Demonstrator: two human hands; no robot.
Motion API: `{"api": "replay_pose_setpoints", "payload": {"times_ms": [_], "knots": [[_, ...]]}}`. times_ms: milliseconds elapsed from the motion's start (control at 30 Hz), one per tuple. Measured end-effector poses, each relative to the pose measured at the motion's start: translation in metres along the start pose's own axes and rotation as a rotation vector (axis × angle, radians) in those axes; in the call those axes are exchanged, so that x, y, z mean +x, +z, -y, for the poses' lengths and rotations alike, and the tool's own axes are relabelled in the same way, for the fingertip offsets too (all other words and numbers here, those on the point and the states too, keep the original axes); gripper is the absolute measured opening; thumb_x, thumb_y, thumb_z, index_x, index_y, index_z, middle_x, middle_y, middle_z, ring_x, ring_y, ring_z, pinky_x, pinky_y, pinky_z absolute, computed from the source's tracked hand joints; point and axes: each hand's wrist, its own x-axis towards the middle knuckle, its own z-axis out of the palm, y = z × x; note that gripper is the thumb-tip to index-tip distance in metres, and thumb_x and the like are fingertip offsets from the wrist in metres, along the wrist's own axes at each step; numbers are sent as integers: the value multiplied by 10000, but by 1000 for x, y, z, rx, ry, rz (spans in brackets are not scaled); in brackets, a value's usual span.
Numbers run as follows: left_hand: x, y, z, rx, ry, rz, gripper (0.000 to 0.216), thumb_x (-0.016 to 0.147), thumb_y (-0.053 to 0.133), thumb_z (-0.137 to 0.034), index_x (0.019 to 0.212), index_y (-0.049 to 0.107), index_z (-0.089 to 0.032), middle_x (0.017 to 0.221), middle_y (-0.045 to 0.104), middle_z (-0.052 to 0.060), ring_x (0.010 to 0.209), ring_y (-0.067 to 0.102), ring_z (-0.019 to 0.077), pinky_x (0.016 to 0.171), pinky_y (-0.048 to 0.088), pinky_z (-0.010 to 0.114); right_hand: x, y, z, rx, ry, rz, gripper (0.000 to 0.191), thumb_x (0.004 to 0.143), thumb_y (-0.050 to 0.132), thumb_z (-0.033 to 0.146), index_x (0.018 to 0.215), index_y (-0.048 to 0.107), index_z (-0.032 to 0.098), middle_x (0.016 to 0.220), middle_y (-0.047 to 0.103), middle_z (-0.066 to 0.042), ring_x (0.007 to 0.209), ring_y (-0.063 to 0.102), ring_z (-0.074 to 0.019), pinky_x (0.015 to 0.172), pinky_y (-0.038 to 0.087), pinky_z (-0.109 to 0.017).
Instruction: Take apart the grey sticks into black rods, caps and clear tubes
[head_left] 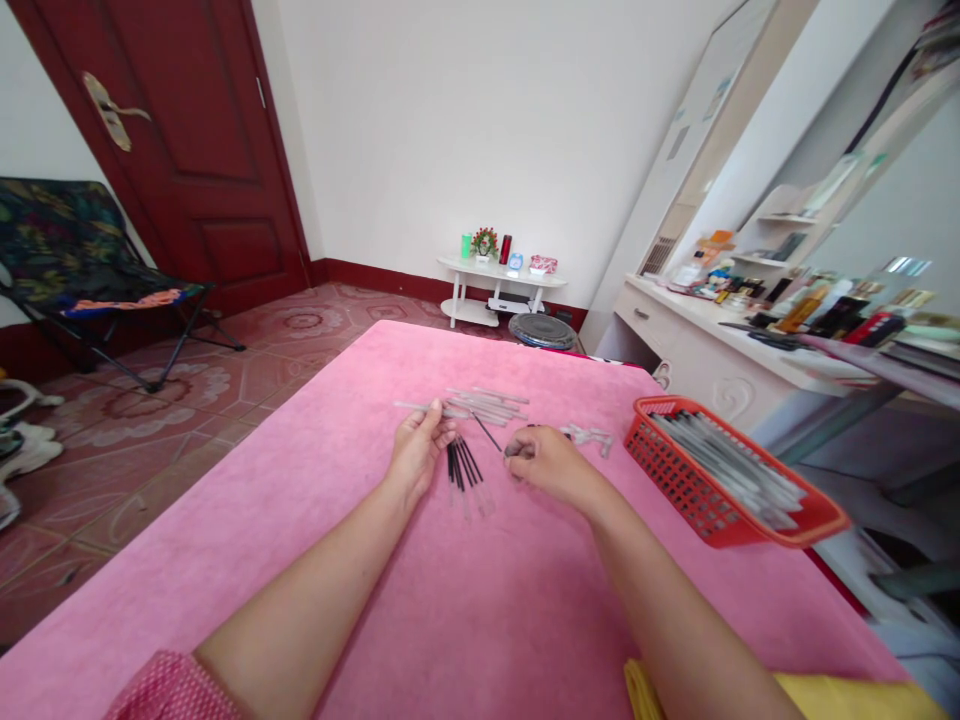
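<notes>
My left hand (421,445) pinches a translucent pen barrel (407,405) lying crosswise in its fingers. A thin black pen refill (488,432) slants between the barrel's right end and my right hand (551,462), whose closed fingers grip its lower end. Whether the refill's tip is inside the barrel or just touching it, I cannot tell. Several clear pen barrels (491,405) lie side by side just beyond my hands. Below my left hand, several black refills (463,462) are fanned out on the pink cloth. Small clear pieces, perhaps pen caps (602,440), sit right of my right hand.
An orange-red plastic basket (690,490) full of greyish pens or barrels stands at the right of the pink-covered table (480,620). Yellow cloth (840,695) lies at the near right edge. Beyond are a white dresser (690,345) and a low white stand (502,270).
</notes>
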Motion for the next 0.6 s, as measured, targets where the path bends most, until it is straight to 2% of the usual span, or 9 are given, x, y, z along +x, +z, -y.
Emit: {"api": "replay_pose_setpoints", "payload": {"times_ms": [200,367,600], "knots": [[5,-3,-1,-149,-16,-75,135,708,670,-217,746,592,-113,622,628,0,519,588,65,516,492,161,-5,-10,7,110,-27,59,149,638,480,147,669,626,144,573,622,-18,524,552,-113,473,350,-193],[7,-3,-3,-183,-32,-96,83,750,626,-189,768,600,-112,633,635,4,513,589,60,508,493,154,-5,-11,5,123,-38,73,143,645,478,161,666,620,155,572,616,-9,523,546,-109,466,342,-192],[0,2,-3,-5,13,18,234,679,691,-291,799,614,-105,621,634,4,502,578,62,491,477,154,-4,-11,-1,134,-70,81,133,636,494,147,640,627,154,554,608,2,523,545,-110,487,362,-196]]}}
